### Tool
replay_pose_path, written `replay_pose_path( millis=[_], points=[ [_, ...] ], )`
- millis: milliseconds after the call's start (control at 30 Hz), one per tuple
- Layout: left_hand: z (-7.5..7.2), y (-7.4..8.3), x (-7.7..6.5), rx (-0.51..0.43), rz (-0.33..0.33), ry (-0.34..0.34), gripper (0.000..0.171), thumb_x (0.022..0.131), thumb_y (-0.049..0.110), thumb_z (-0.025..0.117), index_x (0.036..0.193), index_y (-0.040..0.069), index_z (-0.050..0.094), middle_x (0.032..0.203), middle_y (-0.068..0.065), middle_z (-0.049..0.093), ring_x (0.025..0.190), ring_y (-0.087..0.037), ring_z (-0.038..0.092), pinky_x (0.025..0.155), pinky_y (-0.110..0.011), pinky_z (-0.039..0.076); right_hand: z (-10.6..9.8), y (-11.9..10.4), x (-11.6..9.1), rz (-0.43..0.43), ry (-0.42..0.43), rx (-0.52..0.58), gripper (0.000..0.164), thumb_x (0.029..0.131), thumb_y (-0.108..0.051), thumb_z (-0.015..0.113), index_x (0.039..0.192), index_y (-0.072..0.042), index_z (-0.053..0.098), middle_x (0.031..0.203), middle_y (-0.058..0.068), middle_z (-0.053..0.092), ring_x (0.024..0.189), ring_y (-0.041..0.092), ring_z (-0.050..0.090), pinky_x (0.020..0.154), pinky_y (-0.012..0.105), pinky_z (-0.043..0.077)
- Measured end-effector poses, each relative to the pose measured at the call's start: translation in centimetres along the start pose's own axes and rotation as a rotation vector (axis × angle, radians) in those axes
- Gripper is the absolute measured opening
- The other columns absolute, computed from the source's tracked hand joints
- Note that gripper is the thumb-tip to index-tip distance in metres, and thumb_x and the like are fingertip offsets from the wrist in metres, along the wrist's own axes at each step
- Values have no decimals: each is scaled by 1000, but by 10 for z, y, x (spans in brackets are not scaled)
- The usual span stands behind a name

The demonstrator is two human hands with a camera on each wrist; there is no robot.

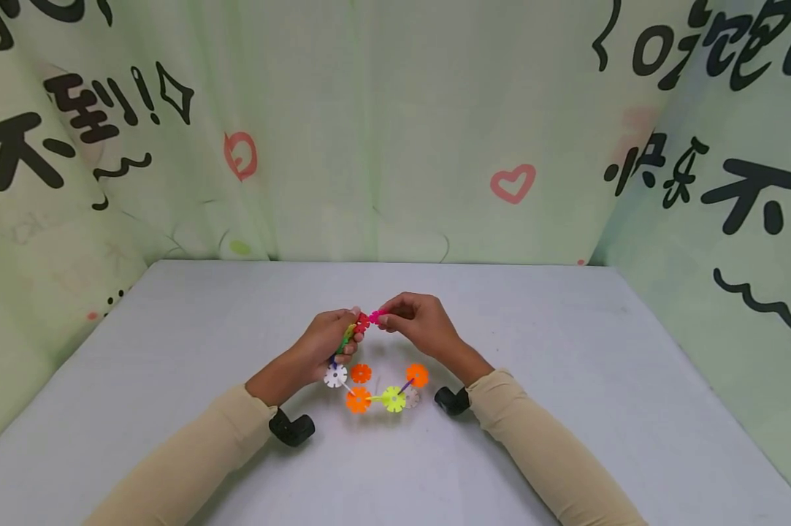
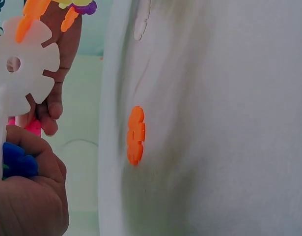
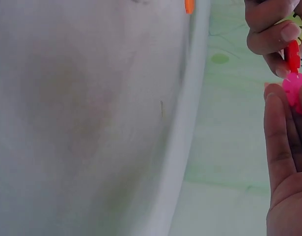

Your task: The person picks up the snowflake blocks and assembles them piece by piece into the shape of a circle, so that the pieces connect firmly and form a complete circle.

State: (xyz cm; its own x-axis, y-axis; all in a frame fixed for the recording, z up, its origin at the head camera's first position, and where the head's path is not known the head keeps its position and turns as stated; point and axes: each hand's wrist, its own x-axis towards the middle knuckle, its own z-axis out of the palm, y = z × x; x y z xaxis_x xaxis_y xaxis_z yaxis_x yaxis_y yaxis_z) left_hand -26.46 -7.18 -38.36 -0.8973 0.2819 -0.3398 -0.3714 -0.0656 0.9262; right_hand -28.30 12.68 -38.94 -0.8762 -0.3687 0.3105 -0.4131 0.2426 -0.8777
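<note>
My left hand [image 1: 329,340] grips a chain of slotted plastic snowflake discs, its fingers curled round blue, green and yellow ones. A red disc [image 1: 363,322] sticks out by the thumb. My right hand [image 1: 424,325] pinches a pink disc [image 3: 294,86] between thumb and fingers, touching the red disc's edge. From the left hand the chain runs on above the table through a white disc [image 2: 28,69], an orange disc [image 1: 358,399], a yellow-green disc [image 1: 394,398], a purple disc [image 1: 405,386] and another orange disc [image 1: 418,375]. The fingers partly hide the held discs.
On the white table [image 1: 500,453] lie a loose orange disc [image 2: 136,135] and a loose whitish disc [image 1: 411,397], the latter partly behind the chain. Black wrist cameras sit under both cuffs. A pale green printed curtain [image 1: 382,131] stands behind the table and at its sides.
</note>
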Motion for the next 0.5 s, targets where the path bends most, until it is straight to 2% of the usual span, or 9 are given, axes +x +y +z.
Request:
replay_pose_path(
  millis=[133, 333, 500],
  points=[
    [-1, 0, 0, -8, -4, 2, 37, 104, 36, 43, 119, 3, 51, 78, -4, 50, 53, -12, 39, 44, -16, 33, 2, -2, -1, 23, -2, -16, 11, 88, -8, 72, 96, -1, 69, 87, 5, 72, 83, 32, 69, 77, 31, 56],
    [-1, -3, -1, 6, -10, 5, 38, 104, 37, 44, 117, 2, 51, 79, -5, 50, 53, -12, 38, 45, -16, 34, 6, -4, -1, 49, -30, -76, 6, 89, -5, 70, 94, -1, 69, 85, 5, 72, 79, 24, 70, 78, 30, 55],
    [1, -3, -2, 18, -11, 21, 37, 103, 38, 46, 111, 3, 50, 78, -5, 50, 52, -12, 37, 45, -17, 34, 8, -5, 0, 51, -48, -46, 5, 89, 0, 68, 92, 3, 69, 87, 11, 72, 79, 26, 70, 77, 30, 55]
  ],
)
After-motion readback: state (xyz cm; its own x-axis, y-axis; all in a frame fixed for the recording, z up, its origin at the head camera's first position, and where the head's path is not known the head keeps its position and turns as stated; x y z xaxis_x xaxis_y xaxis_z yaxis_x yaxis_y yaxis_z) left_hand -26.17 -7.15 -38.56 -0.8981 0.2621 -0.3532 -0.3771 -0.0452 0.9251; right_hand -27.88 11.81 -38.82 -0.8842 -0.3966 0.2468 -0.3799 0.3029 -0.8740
